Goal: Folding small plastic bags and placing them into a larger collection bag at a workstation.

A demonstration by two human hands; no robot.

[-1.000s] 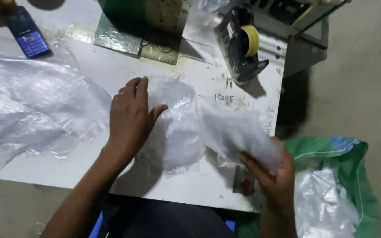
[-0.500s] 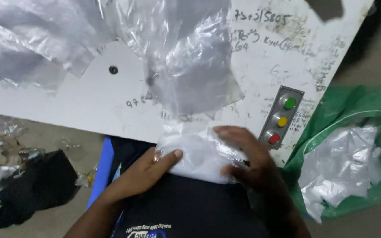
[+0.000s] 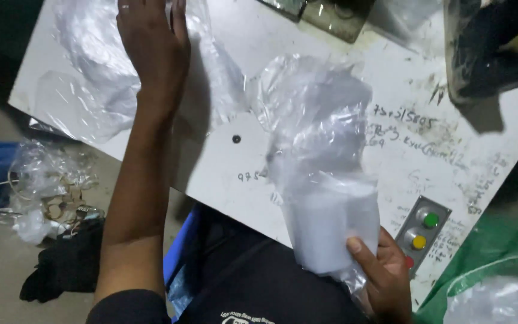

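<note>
My right hand (image 3: 382,273) grips the lower end of a clear plastic bag (image 3: 319,138) with a folded white item (image 3: 331,225) inside it, at the near edge of the white table (image 3: 253,162). The bag's open upper part lies crumpled across the tabletop. My left hand (image 3: 154,51) reaches far over the table, fingers spread, resting flat on a pile of clear plastic bags (image 3: 91,90) at the table's left end.
A tape dispenser (image 3: 493,48) stands at the far right of the table. A grey panel with coloured buttons (image 3: 421,231) is fixed at the near right edge. A green sack (image 3: 493,270) holds more plastic. Loose plastic and dark cloth (image 3: 61,264) lie on the floor at left.
My left hand has left the white item and reached out to the pile of bags at the left. The right hand now holds the bagged item alone.
</note>
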